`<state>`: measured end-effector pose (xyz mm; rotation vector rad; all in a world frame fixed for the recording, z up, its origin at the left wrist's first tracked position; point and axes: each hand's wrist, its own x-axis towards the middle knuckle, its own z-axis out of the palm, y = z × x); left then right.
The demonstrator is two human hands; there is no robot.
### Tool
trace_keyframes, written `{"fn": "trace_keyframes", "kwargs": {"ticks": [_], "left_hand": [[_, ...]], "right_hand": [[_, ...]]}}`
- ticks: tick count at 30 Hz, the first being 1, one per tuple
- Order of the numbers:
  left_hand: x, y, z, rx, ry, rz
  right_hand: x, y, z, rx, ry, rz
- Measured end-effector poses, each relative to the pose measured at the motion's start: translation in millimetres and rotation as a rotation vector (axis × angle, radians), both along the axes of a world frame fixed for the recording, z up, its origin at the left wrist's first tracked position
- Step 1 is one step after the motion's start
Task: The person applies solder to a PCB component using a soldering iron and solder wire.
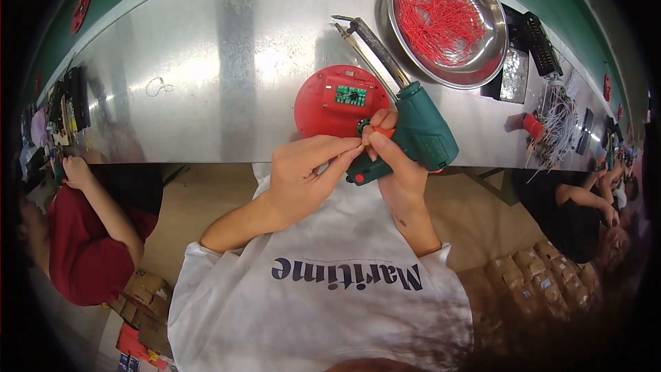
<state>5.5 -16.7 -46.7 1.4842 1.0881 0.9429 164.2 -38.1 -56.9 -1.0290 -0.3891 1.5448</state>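
Note:
My right hand (398, 155) is wrapped around a green soldering gun (425, 127), near its orange trigger. The gun's metal barrel and thin feed tube point away to the upper left. My left hand (313, 169) is closed in a pinch, its fingertips meeting my right thumb and fingers. A tiny yellowish bit shows between them, too small to name. Just beyond the fingertips is a small dark round part (363, 126), partly hidden. A red round plastic housing (313, 114) lies on the table behind my hands, with a small green circuit board (351, 96) on it.
A steel bowl (494, 62) of red wires (441, 19) stands at the back right. White wires (559, 124) and a red object (532, 126) lie farther right. A thin wire loop (160, 87) is at left. Co-workers sit on both sides; cardboard boxes (537, 272) stand below right.

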Motion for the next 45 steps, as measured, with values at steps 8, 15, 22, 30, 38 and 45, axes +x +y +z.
{"fn": "trace_keyframes", "kwargs": {"ticks": [8, 15, 22, 30, 38, 45], "left_hand": [[-1.6, 2.1, 6.6, -0.024, 0.060, -0.027], [-2.0, 3.6, 7.0, -0.008, 0.092, -0.024], [-6.7, 6.3, -6.8, 0.079, 0.107, 0.027], [3.7, 20.9, -22.5, 0.090, 0.207, 0.154], [8.9, 24.4, -19.1, 0.065, 0.229, 0.198], [9.9, 24.8, -19.2, 0.041, 0.241, 0.205]], "right_hand": [[-3.5, 0.5, 1.8, -0.020, -0.041, -0.013], [-6.6, 1.4, 5.5, -0.030, -0.103, -0.017], [1.4, 0.8, 10.3, -0.056, -0.121, -0.033], [50.9, -35.2, 9.5, 0.052, -0.312, 0.061], [73.7, -55.2, 6.6, -0.054, -0.589, 0.159], [81.5, -58.6, 8.2, -0.100, -0.680, 0.231]]}}
